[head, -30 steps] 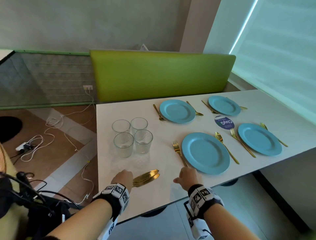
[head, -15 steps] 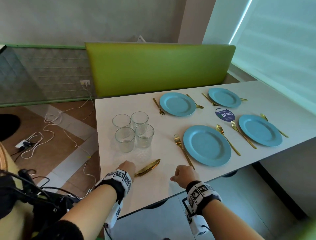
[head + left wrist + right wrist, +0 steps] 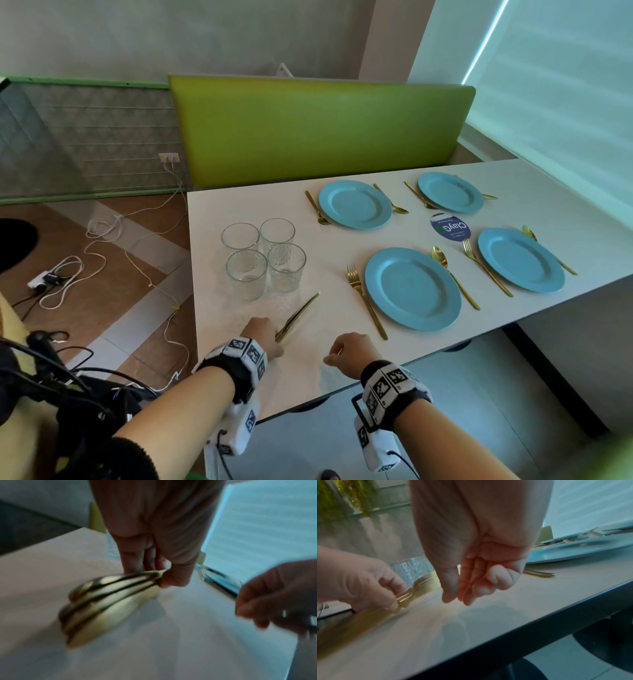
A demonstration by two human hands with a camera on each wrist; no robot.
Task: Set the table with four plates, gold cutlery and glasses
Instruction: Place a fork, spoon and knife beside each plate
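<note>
My left hand (image 3: 262, 334) pinches the handle ends of a bundle of gold knives (image 3: 298, 317) just over the white table (image 3: 239, 342), near its front edge. The blades point toward the glasses (image 3: 263, 260). In the left wrist view the knives (image 3: 106, 601) are blurred below my fingers (image 3: 154, 563). My right hand (image 3: 349, 351) hovers beside them, loosely curled and holding nothing (image 3: 471, 585). Four blue plates are laid, the nearest (image 3: 412, 289) with a gold fork (image 3: 364, 301) on its left and a spoon (image 3: 454, 277) on its right.
A round blue sticker (image 3: 450, 229) lies between the plates. A green bench back (image 3: 318, 133) stands behind the table. White cables and a power strip (image 3: 46, 279) lie on the floor to the left. The table's near edge (image 3: 342, 394) is just under my wrists.
My left hand has turned the knife bundle on edge and swung its blades toward the glasses. My right hand has drawn back from the near fork toward the table's front edge.
</note>
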